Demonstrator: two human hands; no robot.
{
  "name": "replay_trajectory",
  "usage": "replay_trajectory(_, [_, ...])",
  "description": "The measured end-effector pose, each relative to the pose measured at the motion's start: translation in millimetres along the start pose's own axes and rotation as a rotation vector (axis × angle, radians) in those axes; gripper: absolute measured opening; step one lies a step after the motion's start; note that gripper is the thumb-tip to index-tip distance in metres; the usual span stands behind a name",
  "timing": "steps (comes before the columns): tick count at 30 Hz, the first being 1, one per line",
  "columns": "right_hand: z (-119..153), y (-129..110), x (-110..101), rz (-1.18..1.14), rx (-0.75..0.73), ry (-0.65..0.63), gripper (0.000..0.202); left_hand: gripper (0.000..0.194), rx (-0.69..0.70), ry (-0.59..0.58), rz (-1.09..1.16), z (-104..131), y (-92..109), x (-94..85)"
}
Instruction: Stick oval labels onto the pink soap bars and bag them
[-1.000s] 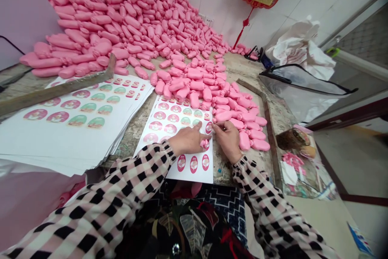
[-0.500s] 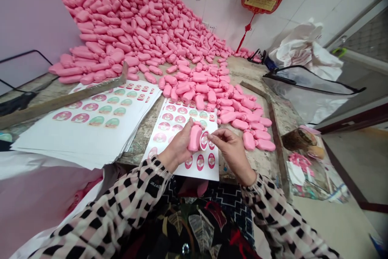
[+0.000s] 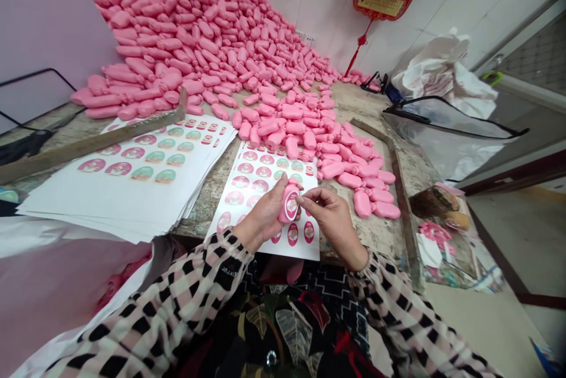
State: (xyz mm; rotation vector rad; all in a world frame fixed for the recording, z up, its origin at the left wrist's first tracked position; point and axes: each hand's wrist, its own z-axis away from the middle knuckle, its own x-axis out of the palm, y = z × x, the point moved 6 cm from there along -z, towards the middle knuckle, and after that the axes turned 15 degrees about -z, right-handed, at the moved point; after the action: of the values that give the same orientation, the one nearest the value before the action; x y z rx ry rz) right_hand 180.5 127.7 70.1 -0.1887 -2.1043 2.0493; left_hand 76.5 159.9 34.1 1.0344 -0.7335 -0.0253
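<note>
My left hand (image 3: pixel 262 219) is wrapped round a small pink bottle (image 3: pixel 288 190), its cap end pointing away from me. An oval pink-and-white sticker (image 3: pixel 290 207) lies against the front of the bottle. At the sticker's right edge, the thumb and forefinger of my right hand (image 3: pixel 332 217) are pinched together on it. Below both hands is a sheet of stickers (image 3: pixel 235 211), with rounded pink and green labels and a row of ovals near its front edge. The far end of this sheet is covered by loose pink bottles (image 3: pixel 292 127).
A large heap of pink bottles (image 3: pixel 177 24) fills the back left. At left, a wooden strip (image 3: pixel 88 148) lies across a stack of sticker sheets (image 3: pixel 101 207). Another strip (image 3: pixel 400 189) borders the table's right side, near a clear bag (image 3: pixel 446 136).
The oval sticker, held beside the bottle before, now lies on the bottle's front. My left hand has turned the bottle slightly, and my right hand has moved a little left.
</note>
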Motion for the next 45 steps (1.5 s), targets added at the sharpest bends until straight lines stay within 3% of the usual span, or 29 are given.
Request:
replay_trajectory(10, [1.9,3.3,1.9,0.026,0.033,-0.035,0.024,0.043,0.018,0.007,-0.018,2.2,1.1,1.9])
replay_trajectory(16, [10.2,-17.3,0.9,0.507,-0.270,-0.038,0.022,0.038,0.064,0.002,0.051,2.7,-0.8,2.1])
replay_trajectory(21, [13.2,-23.4,-2.3,0.685,-0.293,0.006,0.023,0.033,-0.026,0.018,0.087,5.1,-4.2,2.5])
replay_trajectory(25, [18.5,-16.0,-2.6,0.579,-0.246,0.082,0.036,0.033,-0.080,0.002,0.194,4.6,-3.1,7.7])
replay_trajectory(29, [22.5,4.6,-0.5,0.389,-0.092,0.136,0.052,0.029,-0.109,0.012,0.247,2.4,-5.8,9.7])
replay_trajectory(34, [9.6,13.5,0.7,0.050,0.015,0.169,0.050,0.032,-0.111,0.020,0.145,4.5,-11.3,11.5])
replay_trajectory(40, [4.4,13.9,25.2,-0.325,0.256,-0.039,0.036,0.046,-0.025,0.055,-0.242,16.4,0.8,7.5])
replay_trajectory(45, [15.9,25.7,30.0,-0.345,0.313,-0.110,0.036,0.041,-0.048,-0.132,-0.454,42.0,3.7,5.9])
